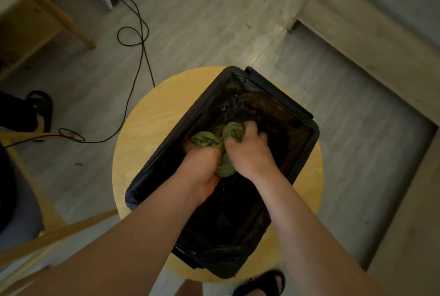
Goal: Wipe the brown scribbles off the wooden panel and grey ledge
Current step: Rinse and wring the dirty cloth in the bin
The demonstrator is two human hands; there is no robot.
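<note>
The left hand (202, 171) and right hand (248, 152) both grip a bunched green cloth (207, 139), held between them inside a black bin (314, 135) on a round wooden surface (147, 129). The bin seems to hold dark water, but the light is dim.
</note>
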